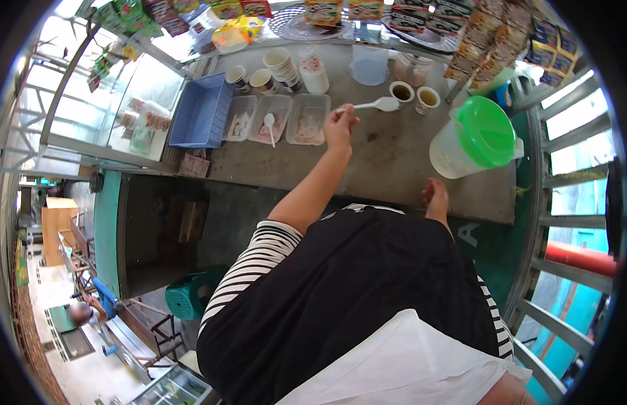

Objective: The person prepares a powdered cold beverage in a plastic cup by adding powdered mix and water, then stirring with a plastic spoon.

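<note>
My left hand (341, 128) is closed on the handle of a white plastic spoon (385, 104), held over the counter. The spoon's bowl points right, close to a paper cup of dark liquid (401, 92). Beside that stands a second cup with yellowish liquid (427, 99). Near the counter's front edge, my right hand (435, 197) has its fingers loosely curled, and nothing shows in them. Left of my left hand is a clear tub with a little pale contents (308, 120). Another tub (273, 108) holds a second white spoon (270, 127), and a third tub (240, 118) sits beside it.
A large pitcher with a green lid (485, 131) stands at the right of the counter (387, 158). At the back are stacked paper cups (278, 62), a white bottle (314, 71) and a clear container (369, 65). A blue basket (200, 108) is on the left; sachets (502, 40) hang above.
</note>
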The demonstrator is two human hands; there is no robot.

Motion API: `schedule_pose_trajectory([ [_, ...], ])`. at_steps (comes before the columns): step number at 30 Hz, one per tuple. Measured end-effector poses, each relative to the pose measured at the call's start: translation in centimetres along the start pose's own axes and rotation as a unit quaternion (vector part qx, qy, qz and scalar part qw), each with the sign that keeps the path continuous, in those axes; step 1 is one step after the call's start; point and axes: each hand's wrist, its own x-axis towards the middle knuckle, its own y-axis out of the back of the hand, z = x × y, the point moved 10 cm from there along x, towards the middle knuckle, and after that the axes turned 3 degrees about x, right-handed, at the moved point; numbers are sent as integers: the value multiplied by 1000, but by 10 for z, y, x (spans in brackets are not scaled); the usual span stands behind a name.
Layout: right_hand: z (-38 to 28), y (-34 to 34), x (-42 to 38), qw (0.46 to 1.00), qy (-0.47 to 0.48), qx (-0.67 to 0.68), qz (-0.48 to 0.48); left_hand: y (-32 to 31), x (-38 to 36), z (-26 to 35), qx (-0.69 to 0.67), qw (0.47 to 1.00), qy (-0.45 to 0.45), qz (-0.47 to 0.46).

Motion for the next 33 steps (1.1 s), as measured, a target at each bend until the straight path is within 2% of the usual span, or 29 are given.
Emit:
schedule_pose_trajectory([
  [3,-13,-111,-37,972,-64,-70,-215,-3,-30,-15,12,998,50,-35],
  [4,-23,-136,-43,972,-61,-68,-217,-2,-36,-17,13,998,47,-37],
  [6,-32,-196,-59,942,-137,38,-303,-12,-42,-29,42,991,67,-104],
  [7,-28,-210,-50,944,-128,36,-303,-13,-45,-27,37,991,62,-111],
  [9,-14,-243,-32,928,-158,160,-298,-22,-49,-27,41,983,75,-161],
  [10,-21,-248,-37,946,-155,160,-237,-19,-42,-28,35,983,69,-166],
  [13,-16,-262,-34,950,-119,167,-235,-9,-27,-21,76,972,46,-218],
  [15,-10,-267,-31,950,-133,174,-222,-4,-23,-15,119,956,37,-265],
  [16,-3,-265,-28,949,-143,189,-208,-4,-21,-11,126,939,40,-318],
  [17,7,-264,-27,947,-155,206,-191,5,-12,-6,129,937,47,-320],
  [19,10,-262,-32,948,-175,217,-155,10,8,25,322,887,-55,-328],
  [20,10,-260,-29,952,-156,210,-158,14,27,43,278,908,-52,-308],
  [22,8,-255,-27,960,-127,200,-148,16,59,119,397,874,-157,-232],
  [24,10,-250,-27,967,-107,196,-126,11,100,171,373,846,-328,-197],
  [26,11,-250,-29,971,-84,194,-108,2,126,197,346,875,-287,-180],
  [27,13,-248,-30,975,-73,192,-85,-4,138,193,345,873,-287,-191],
  [29,15,-247,-33,977,-56,198,-52,-16,150,188,392,833,-350,-175],
  [33,18,-240,-45,984,-12,177,-14,-37,145,174,358,832,-375,-196],
])
